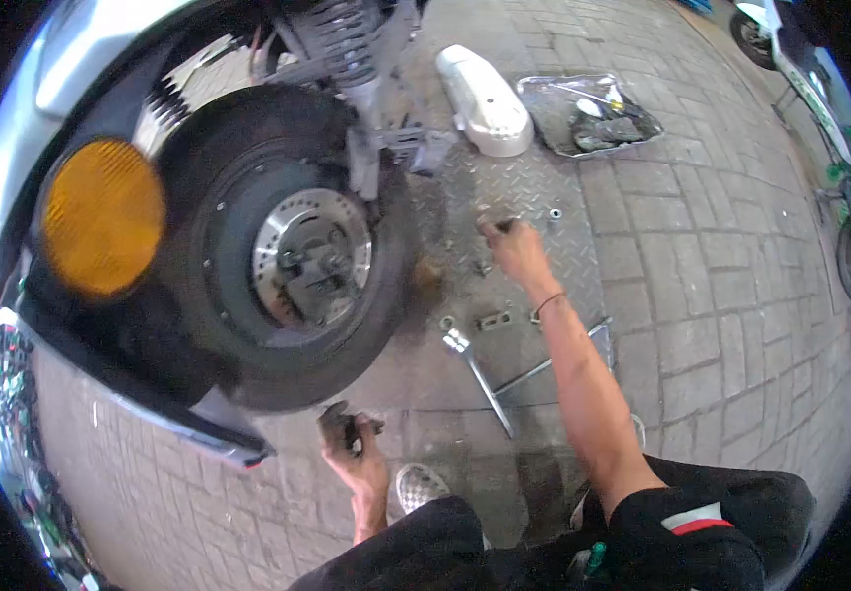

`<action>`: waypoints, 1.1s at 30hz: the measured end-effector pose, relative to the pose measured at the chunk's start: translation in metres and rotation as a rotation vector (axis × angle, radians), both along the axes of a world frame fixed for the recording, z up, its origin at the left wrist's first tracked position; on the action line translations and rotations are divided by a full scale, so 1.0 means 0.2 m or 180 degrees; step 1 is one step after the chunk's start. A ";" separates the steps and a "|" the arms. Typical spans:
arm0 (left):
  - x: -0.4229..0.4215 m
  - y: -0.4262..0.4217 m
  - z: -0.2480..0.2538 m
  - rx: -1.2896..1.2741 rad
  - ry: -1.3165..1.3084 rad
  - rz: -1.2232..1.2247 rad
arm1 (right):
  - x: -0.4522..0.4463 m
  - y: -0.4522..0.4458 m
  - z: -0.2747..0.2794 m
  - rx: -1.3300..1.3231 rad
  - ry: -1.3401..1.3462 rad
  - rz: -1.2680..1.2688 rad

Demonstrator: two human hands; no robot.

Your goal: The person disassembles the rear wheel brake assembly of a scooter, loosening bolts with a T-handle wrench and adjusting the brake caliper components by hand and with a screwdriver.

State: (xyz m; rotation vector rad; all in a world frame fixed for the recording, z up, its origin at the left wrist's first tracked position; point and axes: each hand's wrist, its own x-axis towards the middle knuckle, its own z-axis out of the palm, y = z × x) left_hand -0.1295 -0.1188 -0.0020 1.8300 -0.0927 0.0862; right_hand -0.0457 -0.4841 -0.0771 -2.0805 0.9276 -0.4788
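Observation:
My left hand (359, 461) is low in front of the wheel, its fingers closed around a dark metal part (335, 424) whose exact kind I cannot make out. My right hand (520, 254) reaches over the diamond-pattern metal plate (514, 187), fingertips pinched together; whatever they hold is blurred. Near it lie a small socket (556, 214) and a small metal bracket (493, 320). A socket wrench (480, 374) and a long metal bar (547, 367) rest closer to me. To the left stands a scooter wheel (189, 197) with a drilled brake disc (276, 225).
A silver-white cover (490, 103) lies at the back of the plate, beside a metal tray (526, 94) of tools and dark parts. An orange reflector (102, 217) and bodywork overhang the left. Parked scooters (844, 187) line the right edge over brick paving (711, 286).

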 end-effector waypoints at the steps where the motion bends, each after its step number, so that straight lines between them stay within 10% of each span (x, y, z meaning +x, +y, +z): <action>1: 0.01 0.03 -0.04 0.0118 -0.0015 -0.0073 | -0.04 -0.15 -0.04 0.0325 0.0197 0.0012; 5: 0.04 0.13 -0.10 0.0677 -0.0245 -0.0438 | -0.03 -0.76 -0.21 -0.0335 0.0746 0.0104; 9: 0.06 0.06 -0.04 0.0714 -0.0174 -0.0294 | 0.00 -0.80 0.18 0.1473 -0.0241 -0.0677; 12: 0.05 -0.02 -0.07 0.0525 -0.0017 -0.0137 | 0.04 -0.83 0.16 -0.0055 0.0235 -0.0418; 19: 0.02 -0.17 -0.03 0.0600 0.0529 -0.0559 | -0.58 -0.10 0.00 -0.0768 0.1053 0.2702; 22: 0.07 -0.20 -0.06 0.1046 0.0250 -0.1071 | -0.74 0.20 0.11 -0.0699 0.1953 0.3077; 25: 0.14 -0.20 -0.08 0.1148 -0.0044 -0.1227 | -0.89 0.38 0.01 -0.1277 0.1010 0.3094; 33: 0.50 -0.12 0.16 0.1063 -0.1272 0.0508 | -0.58 0.59 0.10 -0.0490 0.0295 0.2501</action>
